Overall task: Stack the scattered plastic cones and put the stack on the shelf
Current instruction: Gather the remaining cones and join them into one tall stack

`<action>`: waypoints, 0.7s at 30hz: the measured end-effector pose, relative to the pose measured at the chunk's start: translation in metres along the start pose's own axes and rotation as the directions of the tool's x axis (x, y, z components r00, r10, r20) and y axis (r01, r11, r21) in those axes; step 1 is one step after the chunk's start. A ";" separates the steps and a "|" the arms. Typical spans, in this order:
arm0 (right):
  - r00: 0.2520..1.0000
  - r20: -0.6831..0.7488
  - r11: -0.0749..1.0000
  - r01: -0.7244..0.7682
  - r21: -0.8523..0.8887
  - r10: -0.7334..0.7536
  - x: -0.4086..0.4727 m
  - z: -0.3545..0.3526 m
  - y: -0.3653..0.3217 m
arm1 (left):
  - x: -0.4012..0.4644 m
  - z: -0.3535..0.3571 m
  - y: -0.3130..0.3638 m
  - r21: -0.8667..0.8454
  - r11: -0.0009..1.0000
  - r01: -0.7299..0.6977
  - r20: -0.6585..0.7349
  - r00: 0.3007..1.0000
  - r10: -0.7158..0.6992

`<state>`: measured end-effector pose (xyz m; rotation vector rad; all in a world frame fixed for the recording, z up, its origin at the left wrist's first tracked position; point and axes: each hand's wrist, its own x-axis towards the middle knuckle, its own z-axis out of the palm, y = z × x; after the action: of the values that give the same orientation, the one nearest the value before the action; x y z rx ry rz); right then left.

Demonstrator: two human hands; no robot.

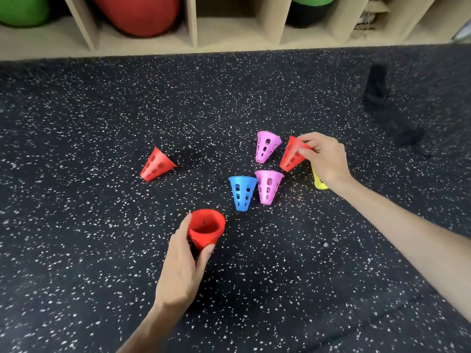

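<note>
Yellow cone [318, 181] mostly hidden behind right hand [327, 159]; orientation not determinable. Lower part of red cone [206, 229] covered by left hand [184, 266]; something dark below it between the fingers, not identifiable. Green ball [21, 8], red ball [137, 14] and green-and-black ball [309, 11] in shelf [142, 45] cut by top edge. Pale items [367, 20] in a right-hand compartment too blurred to name. Black shapes [377, 87] toward floor's [76, 250] far right edge blurred, unidentifiable.

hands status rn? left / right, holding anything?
Left hand: gripping a red cone, wide end up.
Right hand: fingers pinching the narrow end of another red cone, tilted.
</note>
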<state>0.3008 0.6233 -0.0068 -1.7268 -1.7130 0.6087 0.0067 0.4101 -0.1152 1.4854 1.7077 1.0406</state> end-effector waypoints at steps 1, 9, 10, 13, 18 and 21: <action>1.000 -0.011 1.000 0.005 0.023 -0.005 0.002 0.005 -0.001 | 0.000 0.000 -0.001 -0.007 1.000 0.011 0.012 1.000 -0.011; 0.985 0.168 0.999 0.051 0.002 -0.050 -0.001 0.026 -0.002 | 0.000 -0.001 0.006 0.039 0.999 0.006 0.008 1.000 -0.006; 0.979 0.197 0.998 0.064 -0.023 -0.058 -0.003 0.026 -0.002 | 0.000 -0.001 0.007 0.037 0.999 0.013 0.009 1.000 -0.013; 0.969 0.233 0.994 0.092 -0.059 -0.075 -0.011 0.025 -0.002 | 0.001 -0.001 0.008 0.020 0.999 0.039 0.015 0.999 -0.039; 0.958 0.263 0.991 0.131 -0.035 -0.117 -0.026 0.031 0.000 | 0.000 -0.003 0.010 0.060 0.997 0.046 0.009 0.999 -0.047; 0.958 0.267 0.994 0.111 0.006 -0.109 -0.035 0.036 -0.001 | 0.001 -0.003 0.009 0.068 0.995 0.072 0.008 0.997 -0.073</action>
<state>0.2734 0.5922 -0.0347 -1.5995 -1.9841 0.8138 0.0084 0.4111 -0.1063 1.4572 1.7917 0.9434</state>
